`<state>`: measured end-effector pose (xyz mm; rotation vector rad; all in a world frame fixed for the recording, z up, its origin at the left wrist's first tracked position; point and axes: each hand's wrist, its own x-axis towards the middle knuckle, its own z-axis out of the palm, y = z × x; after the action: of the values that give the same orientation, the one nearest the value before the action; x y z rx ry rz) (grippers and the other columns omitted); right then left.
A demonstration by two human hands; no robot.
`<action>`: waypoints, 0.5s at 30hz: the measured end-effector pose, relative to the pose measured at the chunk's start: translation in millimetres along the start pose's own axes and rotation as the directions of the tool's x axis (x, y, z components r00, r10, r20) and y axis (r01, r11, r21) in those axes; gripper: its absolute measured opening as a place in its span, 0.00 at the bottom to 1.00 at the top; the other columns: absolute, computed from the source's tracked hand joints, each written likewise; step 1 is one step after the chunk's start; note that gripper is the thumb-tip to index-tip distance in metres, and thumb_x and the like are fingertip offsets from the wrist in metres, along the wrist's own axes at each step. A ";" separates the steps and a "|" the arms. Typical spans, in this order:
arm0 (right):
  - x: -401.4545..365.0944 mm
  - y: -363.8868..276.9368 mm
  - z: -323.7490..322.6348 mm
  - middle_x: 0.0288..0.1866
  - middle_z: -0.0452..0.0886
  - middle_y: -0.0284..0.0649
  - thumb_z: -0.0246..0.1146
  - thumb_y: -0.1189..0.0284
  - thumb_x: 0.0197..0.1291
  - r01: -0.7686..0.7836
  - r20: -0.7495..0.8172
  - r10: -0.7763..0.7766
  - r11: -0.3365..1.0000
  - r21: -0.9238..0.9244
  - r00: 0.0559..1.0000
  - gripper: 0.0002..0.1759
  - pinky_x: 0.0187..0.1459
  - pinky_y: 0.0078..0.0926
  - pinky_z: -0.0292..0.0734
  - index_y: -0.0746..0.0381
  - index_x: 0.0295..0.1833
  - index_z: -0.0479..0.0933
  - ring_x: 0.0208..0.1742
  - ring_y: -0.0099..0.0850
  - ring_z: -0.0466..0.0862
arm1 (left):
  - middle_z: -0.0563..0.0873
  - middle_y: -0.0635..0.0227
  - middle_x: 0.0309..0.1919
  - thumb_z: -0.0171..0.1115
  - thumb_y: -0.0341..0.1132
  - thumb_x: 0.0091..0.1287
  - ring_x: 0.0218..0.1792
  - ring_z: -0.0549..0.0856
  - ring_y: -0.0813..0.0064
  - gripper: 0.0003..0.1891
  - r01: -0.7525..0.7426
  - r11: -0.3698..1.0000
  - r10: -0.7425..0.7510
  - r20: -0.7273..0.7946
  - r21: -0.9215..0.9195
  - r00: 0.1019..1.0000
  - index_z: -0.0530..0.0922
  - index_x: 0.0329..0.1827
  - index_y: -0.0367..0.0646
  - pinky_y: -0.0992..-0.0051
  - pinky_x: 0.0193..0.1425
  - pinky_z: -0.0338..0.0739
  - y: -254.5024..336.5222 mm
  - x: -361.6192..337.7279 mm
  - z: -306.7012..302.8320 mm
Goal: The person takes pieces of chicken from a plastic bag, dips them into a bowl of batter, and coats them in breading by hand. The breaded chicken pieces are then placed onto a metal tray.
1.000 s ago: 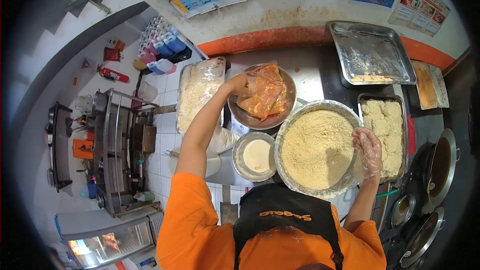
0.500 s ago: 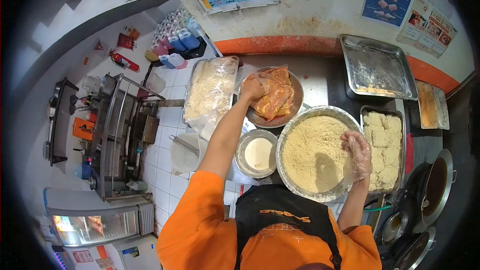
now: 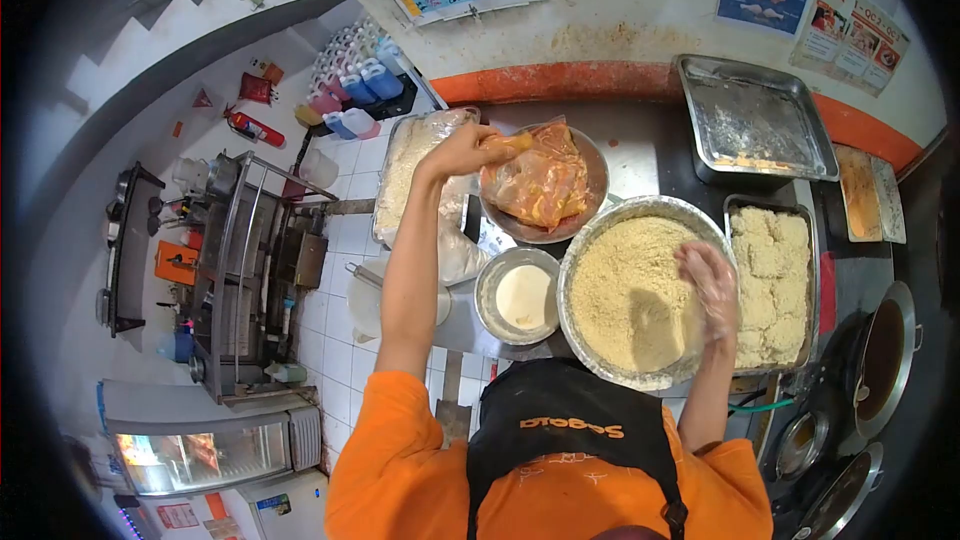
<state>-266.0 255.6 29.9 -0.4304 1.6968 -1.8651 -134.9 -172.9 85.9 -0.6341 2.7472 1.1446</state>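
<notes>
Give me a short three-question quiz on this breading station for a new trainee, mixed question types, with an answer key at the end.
1. True or false: the right hand is gloved and is over the large crumb bowl.
2. What does the left hand grip?
A. the plastic bag of orange marinated pieces
B. a ladle
C. a spray bottle
3. Fill in: the tray of coated pieces lies on the person's ___ side of the large crumb bowl.

Key: 1 true; 2 A; 3 right.
</notes>
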 end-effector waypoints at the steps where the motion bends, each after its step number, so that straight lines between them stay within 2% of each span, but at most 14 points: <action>1: 7.5 -5.4 19.2 0.48 0.84 0.41 0.67 0.62 0.68 0.010 0.038 -0.010 1.000 -0.006 0.999 0.18 0.54 0.25 0.79 0.65 0.55 0.80 0.50 0.27 0.84 | 0.86 0.73 0.31 0.69 0.45 0.68 0.34 0.82 0.83 0.16 -0.001 1.000 0.001 0.010 0.003 1.000 0.86 0.45 0.41 0.77 0.37 0.77 12.0 -15.6 7.4; 2: 15.5 -11.0 39.9 0.48 0.84 0.42 0.67 0.62 0.68 0.022 0.077 -0.021 1.000 -0.016 0.997 0.19 0.56 0.27 0.79 0.65 0.56 0.80 0.52 0.29 0.84 | 0.85 0.74 0.34 0.68 0.46 0.69 0.35 0.81 0.83 0.17 0.003 0.976 0.001 0.015 -0.216 1.000 0.85 0.49 0.42 0.78 0.38 0.77 23.4 -30.5 20.2; 3: 23.0 -10.5 67.3 0.50 0.84 0.42 0.68 0.62 0.68 0.058 0.103 -0.064 0.996 0.067 0.993 0.21 0.55 0.27 0.79 0.65 0.58 0.79 0.52 0.29 0.83 | 0.85 0.75 0.37 0.67 0.47 0.71 0.35 0.80 0.84 0.18 0.008 0.904 0.000 0.019 -0.428 1.000 0.83 0.53 0.43 0.79 0.38 0.76 30.4 -43.0 36.4; 4: 29.7 -4.0 86.0 0.51 0.83 0.43 0.68 0.61 0.68 0.090 0.133 -0.110 0.985 0.147 0.985 0.22 0.54 0.28 0.79 0.64 0.60 0.79 0.53 0.29 0.83 | 0.85 0.75 0.40 0.65 0.46 0.73 0.38 0.81 0.84 0.18 -0.037 0.855 0.047 0.006 -0.517 0.999 0.82 0.57 0.43 0.80 0.39 0.77 32.1 -53.0 56.9; 5: 34.8 4.4 91.0 0.51 0.83 0.43 0.68 0.61 0.68 0.088 0.148 -0.109 0.986 0.140 0.983 0.22 0.54 0.28 0.79 0.64 0.60 0.79 0.53 0.29 0.83 | 0.86 0.74 0.42 0.63 0.46 0.74 0.40 0.82 0.84 0.19 -0.081 0.795 0.084 -0.023 -0.602 0.996 0.80 0.60 0.44 0.81 0.40 0.78 33.6 -62.7 78.8; 7: 46.7 16.1 125.2 0.59 0.80 0.42 0.69 0.60 0.66 0.096 0.406 -0.129 0.990 0.101 0.905 0.29 0.59 0.31 0.76 0.64 0.67 0.74 0.59 0.32 0.80 | 0.86 0.73 0.44 0.64 0.46 0.74 0.42 0.83 0.84 0.19 -0.058 0.735 0.050 -0.031 -0.676 0.998 0.80 0.60 0.43 0.79 0.41 0.79 41.4 -79.9 117.1; 8: 44.0 15.5 127.1 0.62 0.78 0.42 0.67 0.61 0.68 0.033 0.487 -0.048 0.999 0.039 0.872 0.28 0.59 0.30 0.76 0.64 0.68 0.73 0.60 0.32 0.79 | 0.86 0.71 0.45 0.65 0.45 0.73 0.43 0.83 0.83 0.20 -0.041 0.669 0.021 -0.036 -0.742 0.999 0.80 0.60 0.42 0.77 0.42 0.81 42.8 -90.7 134.5; 9: 21.3 -1.6 137.8 0.58 0.80 0.44 0.64 0.62 0.71 0.126 0.269 -0.053 0.956 -0.264 0.962 0.24 0.51 0.29 0.80 0.66 0.64 0.77 0.53 0.29 0.81 | 0.87 0.74 0.39 0.67 0.43 0.71 0.38 0.82 0.84 0.18 -0.530 0.470 0.314 -0.427 -0.706 0.848 0.81 0.58 0.44 0.76 0.38 0.79 46.1 -96.1 153.7; 10: 22.3 11.1 133.7 0.59 0.80 0.44 0.63 0.61 0.72 0.143 0.374 -0.054 0.966 -0.215 0.926 0.23 0.52 0.30 0.80 0.66 0.64 0.77 0.54 0.31 0.81 | 0.87 0.76 0.35 0.70 0.41 0.69 0.34 0.81 0.83 0.17 -0.427 0.550 0.151 -0.417 -0.718 0.896 0.83 0.56 0.44 0.76 0.37 0.79 38.4 -108.9 165.2; 11: 16.9 23.1 131.4 0.59 0.80 0.44 0.61 0.60 0.73 0.456 0.445 -0.288 0.825 -0.334 0.848 0.24 0.53 0.33 0.79 0.66 0.65 0.77 0.55 0.32 0.81 | 0.86 0.75 0.34 0.70 0.39 0.69 0.33 0.80 0.83 0.13 -0.467 0.610 0.074 -0.541 -0.640 0.838 0.85 0.52 0.44 0.76 0.36 0.78 54.2 -129.1 163.6; 12: 10.9 23.1 141.3 0.59 0.81 0.43 0.59 0.61 0.74 0.325 0.419 -0.201 0.912 -0.249 0.885 0.24 0.55 0.35 0.79 0.66 0.66 0.76 0.56 0.33 0.80 | 0.87 0.74 0.32 0.75 0.40 0.63 0.33 0.82 0.81 0.15 -0.273 0.639 -0.123 -0.446 -0.719 0.886 0.85 0.48 0.43 0.74 0.37 0.80 51.1 -142.3 165.1; 13: 16.7 35.2 142.1 0.59 0.81 0.45 0.60 0.62 0.74 0.374 0.473 -0.211 0.883 -0.283 0.856 0.24 0.56 0.36 0.80 0.67 0.67 0.74 0.55 0.33 0.81 | 0.88 0.69 0.30 0.81 0.41 0.54 0.32 0.84 0.78 0.18 -0.415 0.641 -0.164 -0.644 -0.646 0.747 0.86 0.42 0.42 0.70 0.36 0.80 49.2 -147.9 179.7; 14: 22.2 44.1 143.7 0.59 0.81 0.45 0.60 0.62 0.74 0.363 0.497 -0.195 0.893 -0.266 0.845 0.24 0.56 0.36 0.80 0.67 0.67 0.74 0.55 0.34 0.82 | 0.89 0.63 0.30 0.85 0.42 0.46 0.32 0.86 0.74 0.22 -0.454 0.744 -0.152 -0.786 -0.490 0.600 0.85 0.39 0.41 0.67 0.36 0.80 23.7 -129.8 201.2; 15: 27.4 51.1 147.7 0.59 0.81 0.45 0.60 0.62 0.74 0.350 0.519 -0.178 0.902 -0.254 0.836 0.24 0.56 0.36 0.80 0.67 0.67 0.74 0.55 0.34 0.82 | 0.89 0.62 0.30 0.84 0.41 0.45 0.33 0.87 0.73 0.20 -0.263 0.880 -0.219 -0.828 -0.397 0.516 0.86 0.37 0.41 0.67 0.37 0.80 17.3 -131.1 213.4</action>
<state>-190.1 120.3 -3.2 -1.2307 1.6534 -1.4545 -37.3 31.3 -22.7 -1.6525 3.1694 1.9940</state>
